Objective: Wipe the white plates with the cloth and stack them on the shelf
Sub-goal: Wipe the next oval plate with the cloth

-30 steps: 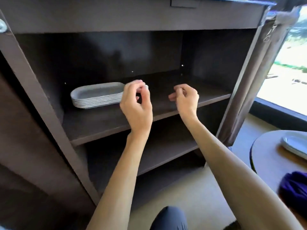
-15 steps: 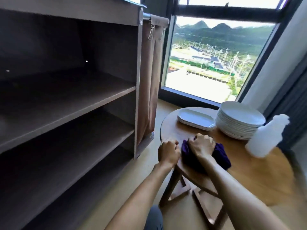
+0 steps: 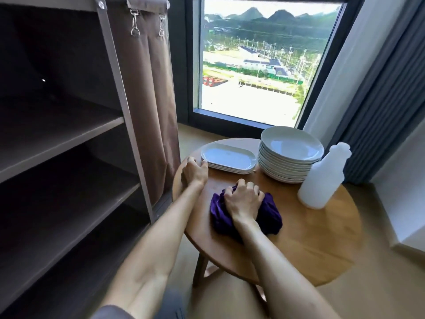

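A short stack of white oblong plates lies at the far left of a round wooden table. To its right stands a tall stack of white round plates. My left hand is at the oblong stack's left end, fingers curled against the top plate's rim. My right hand grips a bunched purple cloth lying on the table's middle. The dark shelf unit stands to the left, and the boards in view are bare.
A white plastic bottle stands on the table right of the round plates. A brown fabric cover hangs on the shelf unit's side, close to the table. A window and grey curtains are behind. My knee shows at the bottom.
The view swung from the shelf with its stacked plates to the table. My right hand has taken hold of the cloth. My left hand moved from the table edge up to the oblong plates.
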The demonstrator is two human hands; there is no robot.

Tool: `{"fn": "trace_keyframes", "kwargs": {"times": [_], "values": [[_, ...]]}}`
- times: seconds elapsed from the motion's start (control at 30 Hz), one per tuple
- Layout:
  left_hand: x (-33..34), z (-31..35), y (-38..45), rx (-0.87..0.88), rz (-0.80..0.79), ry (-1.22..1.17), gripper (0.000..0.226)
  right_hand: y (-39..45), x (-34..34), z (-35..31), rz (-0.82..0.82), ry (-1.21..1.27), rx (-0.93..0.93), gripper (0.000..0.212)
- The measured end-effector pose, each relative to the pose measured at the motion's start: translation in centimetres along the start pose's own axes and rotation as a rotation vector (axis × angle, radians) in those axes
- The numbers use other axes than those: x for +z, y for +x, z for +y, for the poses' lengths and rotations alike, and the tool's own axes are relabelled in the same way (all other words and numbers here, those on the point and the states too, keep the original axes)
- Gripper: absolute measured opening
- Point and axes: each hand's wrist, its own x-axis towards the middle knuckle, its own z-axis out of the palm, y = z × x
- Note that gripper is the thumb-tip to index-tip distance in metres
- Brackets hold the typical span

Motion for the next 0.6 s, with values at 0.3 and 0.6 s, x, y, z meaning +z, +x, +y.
{"fn": "trace_keyframes", "kwargs": {"times": [0.3, 0.6], "values": [[3.8, 2.8, 6.1, -0.108, -0.009, 0.082, 0.026, 1.7, 1.4, 0.4, 0.065, 0.079, 0.002, 0.035], [0.1, 2.9, 4.5, -0.274, -0.013, -0.495, 0.014, 2.0, 1.3, 1.0, 0.032, 0.149, -0.021, 0.038]]}}
